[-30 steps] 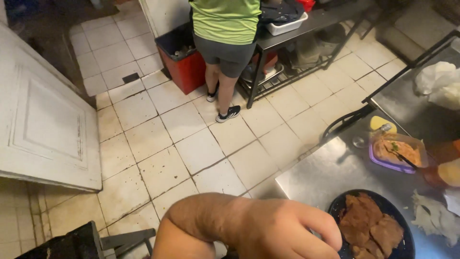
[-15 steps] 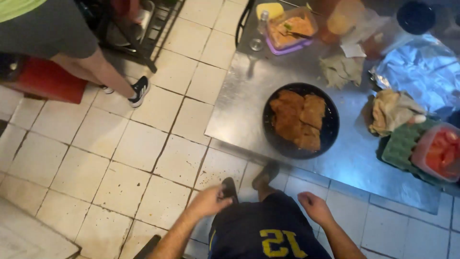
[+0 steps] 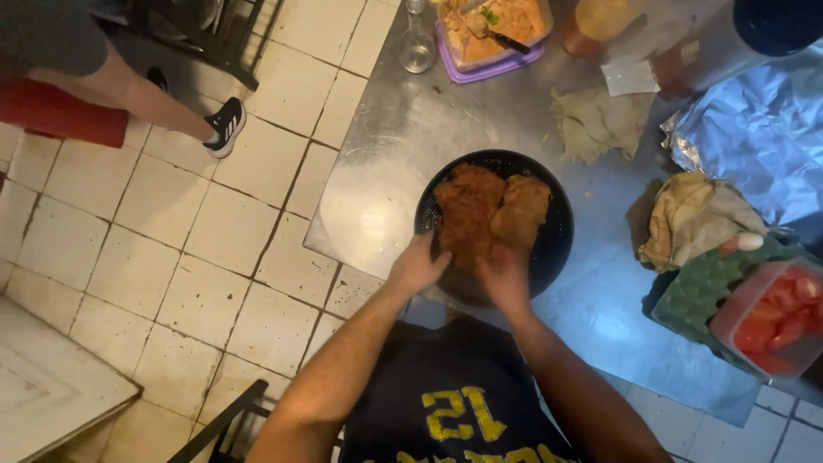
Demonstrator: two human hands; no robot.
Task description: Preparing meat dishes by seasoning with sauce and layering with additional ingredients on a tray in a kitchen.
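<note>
**Two hands on the cutlets**

Two breaded cutlets (image 3: 489, 213) lie side by side, overlapping, in a round black pan (image 3: 559, 244) near the front edge of the steel tabletop (image 3: 386, 171), straight ahead of you. Half a second ago your hands hung at your sides, clear of the pan. Now both have come up to its near rim, so contact with the food is made, while the cutlets lie flat and unlifted.

Your left hand (image 3: 417, 267) has its fingers curved against the near edge of the darker cutlet. Your right hand (image 3: 504, 276) lies over the near end of the paler one. Both sets of fingers are bent and partly hidden, so you cannot tell whether either has closed a grip.

Beyond the pan sit a crumpled brownish wrapper (image 3: 600, 124) and a small white paper slip (image 3: 630, 77). A purple-rimmed rectangular tub (image 3: 493, 26) of orange food stands at the far edge, a clear glass bottle (image 3: 417, 47) beside it. To your right are a bunched cloth (image 3: 694, 219), a sheet of creased foil (image 3: 754, 137), a green egg tray (image 3: 699, 296) and a clear tub of red tomato pieces (image 3: 776, 317). No label is legible. Another person's leg and black shoe (image 3: 225, 124) show on the tiled floor, well apart.
</note>
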